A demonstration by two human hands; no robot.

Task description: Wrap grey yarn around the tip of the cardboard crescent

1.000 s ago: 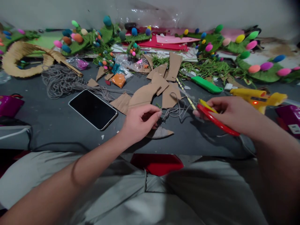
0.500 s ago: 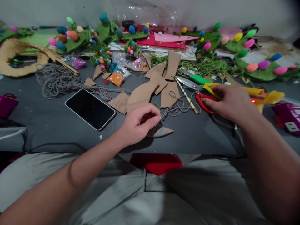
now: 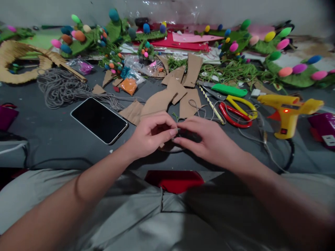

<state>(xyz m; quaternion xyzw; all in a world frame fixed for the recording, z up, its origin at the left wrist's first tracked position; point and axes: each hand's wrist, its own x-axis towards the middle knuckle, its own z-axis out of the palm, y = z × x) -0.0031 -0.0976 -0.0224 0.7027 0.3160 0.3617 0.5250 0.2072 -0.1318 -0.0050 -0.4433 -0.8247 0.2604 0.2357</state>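
Observation:
My left hand [image 3: 150, 134] is closed above the table's front edge, with thumb and forefinger pinching a bit of grey cord [image 3: 193, 103]. Fingertip to fingertip with it, my right hand [image 3: 209, 137] also pinches at the cord. Beneath both hands lies a pointed cardboard piece [image 3: 171, 150] partly covered in grey; most of it is hidden. Loops of the cord trail off to the right, over scissors [image 3: 244, 124] with one red and one yellow handle. Brown cardboard scraps [image 3: 158, 104] lie just beyond my hands.
A phone [image 3: 99, 120] lies at left, near a tangled grey cord pile [image 3: 56, 87]. At right stands a yellow glue gun [image 3: 288, 118], its light on. A green-handled tool [image 3: 229, 90] and a twisted stick [image 3: 211, 104] lie behind the scissors. Leafy decorations [image 3: 295, 75] line the back.
My right hand has let go of the scissors at right and come over to my left hand, its fingers now at the cord. My left hand has stayed nearly in place.

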